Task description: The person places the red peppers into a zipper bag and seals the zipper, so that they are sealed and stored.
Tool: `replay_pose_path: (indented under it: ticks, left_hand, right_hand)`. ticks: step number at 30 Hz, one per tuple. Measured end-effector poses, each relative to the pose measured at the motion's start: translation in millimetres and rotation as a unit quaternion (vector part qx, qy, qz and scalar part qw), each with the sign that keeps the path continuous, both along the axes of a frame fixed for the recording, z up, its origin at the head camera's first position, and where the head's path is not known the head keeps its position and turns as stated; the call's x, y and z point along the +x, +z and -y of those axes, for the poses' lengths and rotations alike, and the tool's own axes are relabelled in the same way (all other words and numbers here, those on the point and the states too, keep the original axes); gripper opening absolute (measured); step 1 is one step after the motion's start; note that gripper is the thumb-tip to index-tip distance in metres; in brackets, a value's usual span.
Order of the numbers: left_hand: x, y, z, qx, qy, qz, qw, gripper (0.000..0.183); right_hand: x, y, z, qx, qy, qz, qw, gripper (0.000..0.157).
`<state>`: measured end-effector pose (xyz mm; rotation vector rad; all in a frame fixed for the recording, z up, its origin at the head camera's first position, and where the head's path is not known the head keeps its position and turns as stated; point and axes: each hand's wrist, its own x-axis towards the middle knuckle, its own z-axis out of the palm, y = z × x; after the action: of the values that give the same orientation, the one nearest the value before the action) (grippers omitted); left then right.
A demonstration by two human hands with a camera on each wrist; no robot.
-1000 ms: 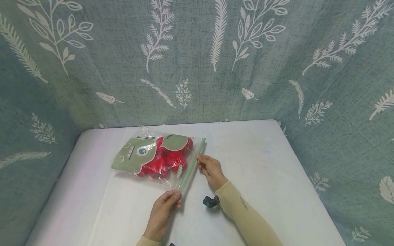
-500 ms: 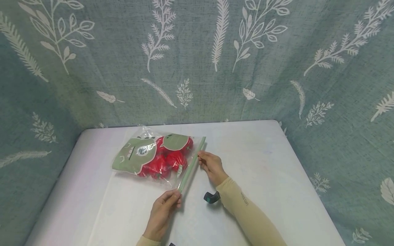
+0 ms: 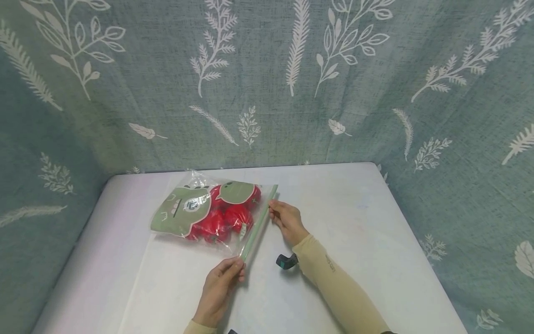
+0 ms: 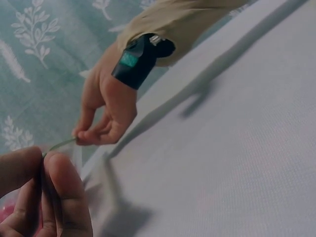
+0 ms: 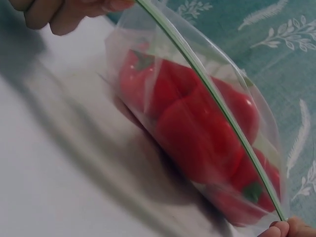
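Note:
A clear zip bag (image 3: 179,213) with a green dinosaur print lies on the table, its green zip strip (image 3: 257,227) facing right. Inside are several red bell peppers (image 3: 214,226); green stems show through the plastic in the right wrist view. My left hand (image 3: 220,290) pinches the strip's near end between thumb and fingers. Toward its far end, the right hand (image 3: 289,221) pinches the same strip with thumb and fingertips. In the right wrist view the strip (image 5: 207,84) curves between both hands, and it looks pressed together along the visible length.
The bag rests on a white-covered table (image 3: 354,232). A leaf-patterned green curtain (image 3: 267,83) hangs behind the table and along both sides. A black wrist camera mount (image 3: 286,262) sticks out below my right wrist.
My right hand has slid a short way up the strip toward its far end. The left hand stays at the near end, and the bag has hardly moved.

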<state>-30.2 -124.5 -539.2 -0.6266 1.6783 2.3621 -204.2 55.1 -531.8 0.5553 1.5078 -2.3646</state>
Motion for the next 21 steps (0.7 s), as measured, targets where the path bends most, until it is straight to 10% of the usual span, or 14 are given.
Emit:
replay_pose_path:
  ticks: [21]
  left_hand:
    - [0.5,-2.8,1,0.0,-0.003,0.001,1.0,0.025]
  right_hand:
    - [-29.8,0.0,-8,0.011,-0.02,0.016,1.0,0.033]
